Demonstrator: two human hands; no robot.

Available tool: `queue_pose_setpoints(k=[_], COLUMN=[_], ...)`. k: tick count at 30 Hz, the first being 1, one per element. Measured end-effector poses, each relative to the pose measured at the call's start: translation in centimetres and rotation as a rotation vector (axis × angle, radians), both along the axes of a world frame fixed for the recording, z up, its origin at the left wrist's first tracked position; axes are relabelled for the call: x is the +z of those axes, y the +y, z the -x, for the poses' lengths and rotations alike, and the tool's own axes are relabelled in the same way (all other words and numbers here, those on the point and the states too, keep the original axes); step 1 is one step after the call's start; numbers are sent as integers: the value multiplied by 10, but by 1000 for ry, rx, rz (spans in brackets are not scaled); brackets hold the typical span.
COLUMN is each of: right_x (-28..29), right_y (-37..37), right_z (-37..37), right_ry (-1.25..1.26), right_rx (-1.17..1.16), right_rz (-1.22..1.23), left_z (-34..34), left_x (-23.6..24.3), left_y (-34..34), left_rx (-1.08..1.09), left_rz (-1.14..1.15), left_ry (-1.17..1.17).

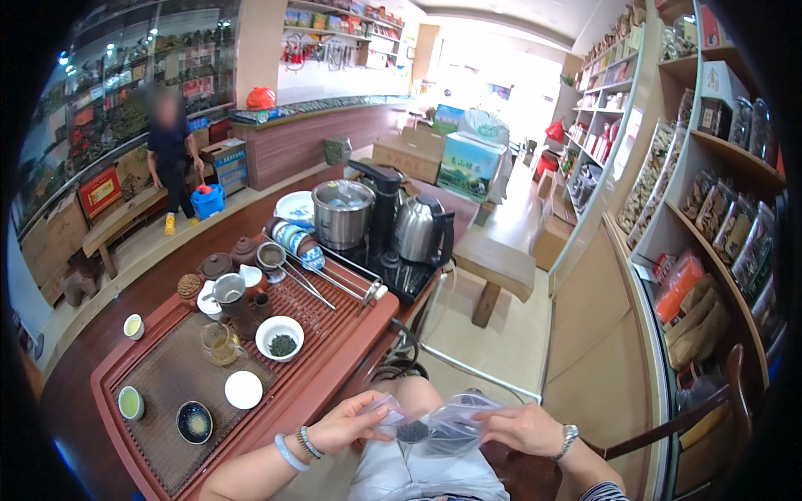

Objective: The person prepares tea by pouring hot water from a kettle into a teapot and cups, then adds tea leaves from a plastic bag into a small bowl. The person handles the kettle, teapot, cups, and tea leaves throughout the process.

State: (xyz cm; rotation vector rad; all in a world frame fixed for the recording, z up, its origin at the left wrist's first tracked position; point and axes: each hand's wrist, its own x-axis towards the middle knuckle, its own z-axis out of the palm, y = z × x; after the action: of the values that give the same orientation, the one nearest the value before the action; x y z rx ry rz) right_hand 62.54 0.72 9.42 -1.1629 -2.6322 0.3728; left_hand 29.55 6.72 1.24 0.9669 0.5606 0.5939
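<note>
I hold a clear plastic bag (451,434) with dark loose bits inside over my lap, pinched by my left hand (355,422) on one side and my right hand (518,430) on the other. Left of my hands lies the reddish tea tray (351,342), bearing a white bowl with dark leaves (281,341), a glass pitcher (219,346), a white round piece (244,390), a dark cup (195,422) and a cup of green liquid (130,403). A strainer on a dark stand (230,291) and metal tongs (313,288) are farther back.
A steel pot (341,213) and kettle (418,238) stand behind the tray. A co-worker (171,159) stands at the far left. Boxes (468,167) and a wooden bench (493,263) are beyond. Shelves of bagged goods (743,242) and a dark chair arm (727,397) are at my right.
</note>
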Motion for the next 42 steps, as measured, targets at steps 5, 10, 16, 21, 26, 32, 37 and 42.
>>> queue_pose_setpoints(k=[5, 10, 16, 21, 26, 32, 37, 42], right_x=[-43, -53, -34, -32, -48, -39, -53, -85], right_y=[28, 48, 36, 42, 48, 38, 34, 30], right_z=[37, 73, 78, 84, 92, 110, 116, 123], right_ry=[-99, 21, 170, 269, 260, 284, 369, 341], right_rx=[204, 479, 233, 259, 365, 406, 323, 399], right_rz=[122, 116, 184, 169, 141, 109, 111, 140], left_z=[6, -11, -6, 2, -5, -11, -10, -16], left_x=[51, 15, 0, 10, -42, -52, -74, -77], left_y=[-7, -9, -8, -8, 0, -8, 1, -13], left_rx=[-6, 165, 94, -94, -344, -431, -501, -253], left_rz=[-71, -139, -407, -751, -728, -944, -706, -1046], left_ry=[-55, -119, 178, 370, 428, 772, 445, 412])
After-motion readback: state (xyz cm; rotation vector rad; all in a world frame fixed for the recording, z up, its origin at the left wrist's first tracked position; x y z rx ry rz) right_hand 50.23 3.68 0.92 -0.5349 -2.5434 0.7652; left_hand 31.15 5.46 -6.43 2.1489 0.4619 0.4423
